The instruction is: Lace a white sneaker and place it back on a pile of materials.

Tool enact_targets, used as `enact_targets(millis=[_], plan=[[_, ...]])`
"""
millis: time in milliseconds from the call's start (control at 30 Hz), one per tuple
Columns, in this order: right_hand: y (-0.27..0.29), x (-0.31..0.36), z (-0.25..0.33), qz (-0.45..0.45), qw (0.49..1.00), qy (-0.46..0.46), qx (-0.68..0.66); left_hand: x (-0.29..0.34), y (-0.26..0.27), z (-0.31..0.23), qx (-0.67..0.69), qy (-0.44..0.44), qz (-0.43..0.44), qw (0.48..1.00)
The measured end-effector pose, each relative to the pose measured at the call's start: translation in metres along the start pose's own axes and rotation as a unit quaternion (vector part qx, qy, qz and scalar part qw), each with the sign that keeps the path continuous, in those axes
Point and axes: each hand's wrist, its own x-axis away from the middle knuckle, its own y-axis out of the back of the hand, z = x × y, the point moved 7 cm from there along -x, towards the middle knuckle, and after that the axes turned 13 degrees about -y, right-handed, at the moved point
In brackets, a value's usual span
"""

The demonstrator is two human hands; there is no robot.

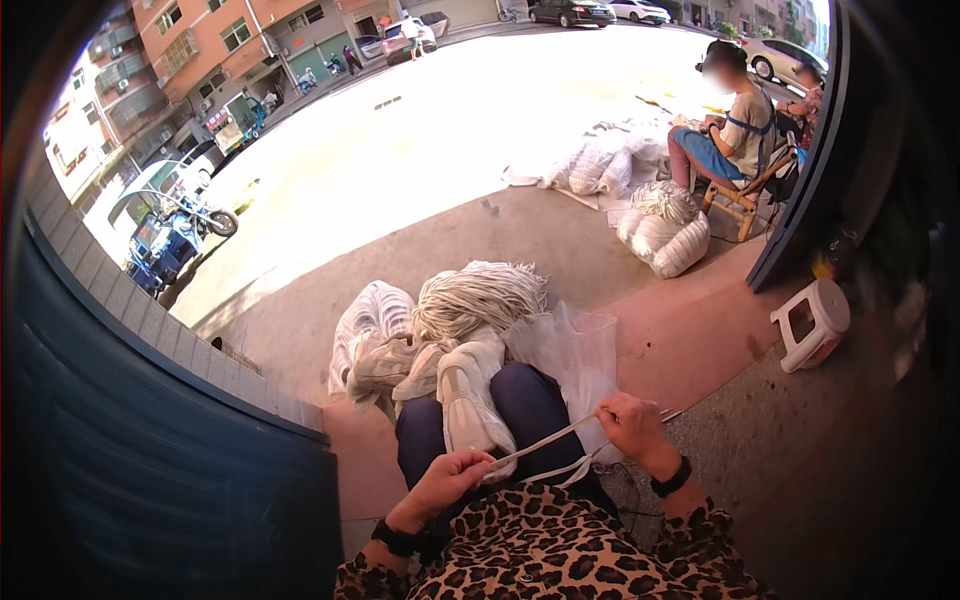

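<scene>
A pale flat cord (545,441) runs taut and slanting between my two hands, above my lap. My left hand (453,480) pinches its lower end with the fingers closed. Farther right and a little higher, my right hand (632,425) is closed on the other end. A loose loop of similar cord (575,472) hangs below, near my right hand. Between my knees lies a long off-white bundle (472,395), its kind unclear. Just beyond my knees a thick heap of pale cords (480,298) rests on other whitish bundles.
Clear plastic sheeting (575,350) lies right of my knee. A white stool (812,325) stands at right, by a dark door edge (800,160). Ahead right, a seated person (745,125) sits beside white bundles (663,235). A blue tricycle (165,235) is parked far left.
</scene>
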Motion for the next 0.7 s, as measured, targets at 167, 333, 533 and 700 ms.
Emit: enact_targets(millis=[167,333,533,700], plan=[[-0.011,-0.001,-0.022,0.013,0.985,-0.021,0.169,-0.007,-0.014,-0.004,-0.04,0.007,0.029,0.999],[-0.073,0.003,0.067,0.264,0.927,-0.011,-0.266,-0.015,-0.02,-0.004,-0.033,-0.021,0.047,0.998],[-0.143,0.04,0.103,0.441,0.88,-0.004,-0.176,0.03,0.021,0.028,0.034,0.066,-0.031,0.997],[-0.16,0.041,0.057,0.483,0.846,-0.093,-0.206,0.167,0.09,0.15,0.044,0.265,-0.194,0.944]])
